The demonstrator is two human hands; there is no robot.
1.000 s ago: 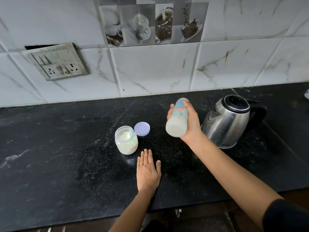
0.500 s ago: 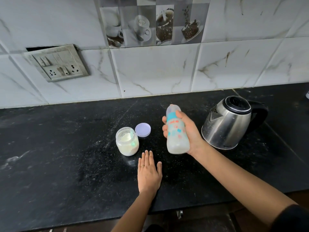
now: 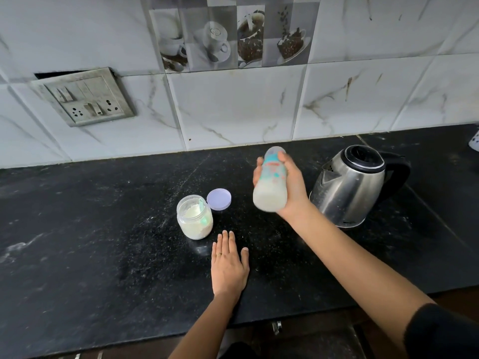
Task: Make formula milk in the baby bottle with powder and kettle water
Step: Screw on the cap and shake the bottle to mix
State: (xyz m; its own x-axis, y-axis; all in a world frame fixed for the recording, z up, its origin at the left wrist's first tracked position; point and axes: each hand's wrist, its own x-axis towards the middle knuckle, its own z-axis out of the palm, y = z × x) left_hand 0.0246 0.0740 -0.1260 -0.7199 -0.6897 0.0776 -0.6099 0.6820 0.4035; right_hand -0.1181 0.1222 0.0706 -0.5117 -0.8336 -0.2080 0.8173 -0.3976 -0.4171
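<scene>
Two bare hands over a black counter [image 3: 77, 255], seen from the head camera. Right hand [image 3: 291, 187] wrapped around baby bottle [image 3: 270, 185], lifted clear of the counter, tilted, milky inside: likely mid-shake. Left hand [image 3: 228, 265] flat, palm down, grasping nothing, probably for steadiness. Powder jar [image 3: 195, 219] open, lid [image 3: 219, 199] just beside. Kettle [image 3: 350, 185] at right, near the bottle.

A grey switch-and-socket plate [image 3: 84, 98] and a coffee-cup picture tile [image 3: 230, 35] sit on the marble-tiled wall [image 3: 233, 107].
</scene>
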